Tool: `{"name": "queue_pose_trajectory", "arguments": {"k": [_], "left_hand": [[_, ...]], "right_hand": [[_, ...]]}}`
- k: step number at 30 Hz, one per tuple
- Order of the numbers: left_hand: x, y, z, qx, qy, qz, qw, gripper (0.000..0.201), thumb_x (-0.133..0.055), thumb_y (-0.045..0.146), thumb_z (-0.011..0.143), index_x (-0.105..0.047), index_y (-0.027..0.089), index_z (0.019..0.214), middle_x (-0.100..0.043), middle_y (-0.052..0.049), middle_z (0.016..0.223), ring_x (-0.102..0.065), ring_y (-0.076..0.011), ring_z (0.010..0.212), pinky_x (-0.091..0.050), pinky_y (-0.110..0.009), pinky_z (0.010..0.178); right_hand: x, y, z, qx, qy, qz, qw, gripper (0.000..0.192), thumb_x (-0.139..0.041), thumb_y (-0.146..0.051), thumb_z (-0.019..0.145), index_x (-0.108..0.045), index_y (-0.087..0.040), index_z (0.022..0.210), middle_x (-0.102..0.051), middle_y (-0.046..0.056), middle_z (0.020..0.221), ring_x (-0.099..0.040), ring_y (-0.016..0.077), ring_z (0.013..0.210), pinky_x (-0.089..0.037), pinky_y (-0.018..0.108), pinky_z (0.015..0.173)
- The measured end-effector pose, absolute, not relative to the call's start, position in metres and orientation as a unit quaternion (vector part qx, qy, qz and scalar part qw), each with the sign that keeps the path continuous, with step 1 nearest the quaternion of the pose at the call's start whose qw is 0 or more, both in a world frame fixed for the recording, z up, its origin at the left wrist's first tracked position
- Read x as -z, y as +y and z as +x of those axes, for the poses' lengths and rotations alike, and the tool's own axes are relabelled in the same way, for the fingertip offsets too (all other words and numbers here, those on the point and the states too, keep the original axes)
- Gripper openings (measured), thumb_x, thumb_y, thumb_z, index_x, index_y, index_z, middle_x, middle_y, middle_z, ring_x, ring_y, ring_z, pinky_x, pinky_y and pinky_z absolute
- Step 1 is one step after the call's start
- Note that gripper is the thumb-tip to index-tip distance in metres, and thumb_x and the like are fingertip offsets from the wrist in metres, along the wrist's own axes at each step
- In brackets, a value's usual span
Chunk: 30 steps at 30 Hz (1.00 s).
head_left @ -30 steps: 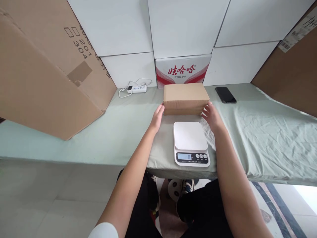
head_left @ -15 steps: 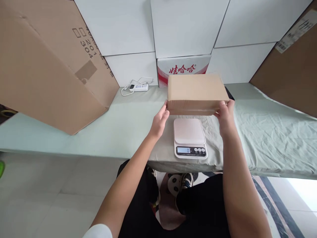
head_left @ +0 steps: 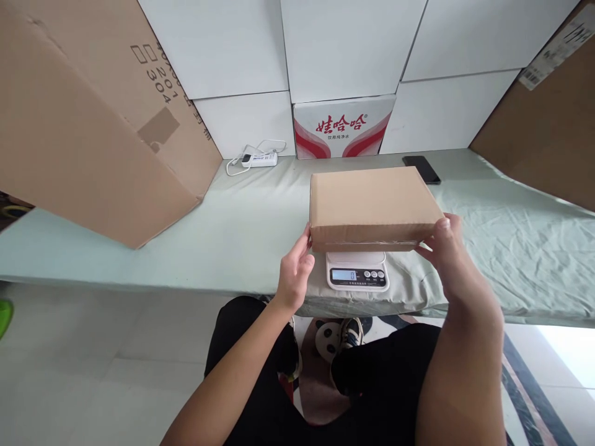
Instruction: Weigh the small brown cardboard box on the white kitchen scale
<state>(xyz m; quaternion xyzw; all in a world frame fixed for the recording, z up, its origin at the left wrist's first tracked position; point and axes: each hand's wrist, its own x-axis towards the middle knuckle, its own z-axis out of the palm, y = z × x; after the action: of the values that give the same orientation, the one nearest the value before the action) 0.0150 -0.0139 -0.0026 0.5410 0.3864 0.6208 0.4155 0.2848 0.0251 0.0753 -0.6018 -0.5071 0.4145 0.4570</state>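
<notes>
A flat brown cardboard box [head_left: 372,201] is held level just above a small white kitchen scale [head_left: 357,271], covering most of its platform. My left hand [head_left: 295,272] grips the box's near left corner. My right hand [head_left: 444,244] grips its near right corner. The scale's display reads 0, and whether the box touches the platform I cannot tell. The scale sits near the front edge of a table covered with a pale green cloth [head_left: 242,223].
A large tilted cardboard box [head_left: 93,118] stands on the left, another [head_left: 548,118] at the right. Against the white back wall are a red-and-white printed carton [head_left: 343,127], a white power strip [head_left: 260,160] and a black phone [head_left: 421,168]. My knees are below the table edge.
Both hands took the box from the back of the table, lifted it and brought it toward me over the scale, where it now hangs lower and closer.
</notes>
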Motion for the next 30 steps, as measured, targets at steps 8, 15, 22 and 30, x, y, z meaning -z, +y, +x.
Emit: {"name": "queue_pose_trajectory", "arguments": {"k": [8,15,22,30], "left_hand": [[0.002,-0.014,0.013,-0.628,0.425,0.510,0.407,0.074,-0.061,0.068,0.104,-0.065,0.020,0.159,-0.062,-0.018,0.168,-0.055,-0.0406,0.161,-0.047,-0.059,0.134],[0.003,-0.011,0.008,-0.658,0.451,0.473,0.375,0.064,-0.060,0.066,0.105,-0.074,0.022,0.149,-0.068,-0.015,0.163,-0.059,-0.0369,0.158,-0.048,-0.056,0.133],[0.001,-0.005,0.003,-0.674,0.448,0.451,0.376,0.062,-0.060,0.068,0.105,-0.076,0.025,0.146,-0.069,-0.015,0.162,-0.058,-0.0374,0.159,-0.046,-0.058,0.134],[0.001,-0.003,0.004,-0.684,0.449,0.445,0.363,0.061,-0.060,0.067,0.104,-0.078,0.024,0.142,-0.071,-0.016,0.159,-0.062,-0.0374,0.155,-0.050,-0.057,0.131]], "right_hand": [[-0.070,0.027,0.294,-0.472,-0.504,-0.587,0.424,0.063,-0.052,-0.090,0.095,-0.043,-0.037,0.127,-0.041,0.005,0.176,-0.039,0.0326,0.170,-0.042,0.066,0.137],[-0.065,0.027,0.316,-0.466,-0.497,-0.596,0.426,0.061,-0.061,-0.086,0.091,-0.048,-0.037,0.124,-0.052,0.007,0.164,-0.051,0.0372,0.161,-0.048,0.079,0.126],[-0.084,0.017,0.325,-0.389,-0.438,-0.627,0.514,0.065,-0.070,-0.088,0.081,-0.053,-0.034,0.112,-0.070,0.010,0.134,-0.065,0.0419,0.146,-0.050,0.082,0.121],[-0.098,0.017,0.311,-0.302,-0.347,-0.670,0.582,0.033,-0.056,-0.052,0.100,-0.062,-0.027,0.079,-0.074,0.007,0.100,-0.081,0.0339,0.111,-0.061,0.072,0.114]]}}
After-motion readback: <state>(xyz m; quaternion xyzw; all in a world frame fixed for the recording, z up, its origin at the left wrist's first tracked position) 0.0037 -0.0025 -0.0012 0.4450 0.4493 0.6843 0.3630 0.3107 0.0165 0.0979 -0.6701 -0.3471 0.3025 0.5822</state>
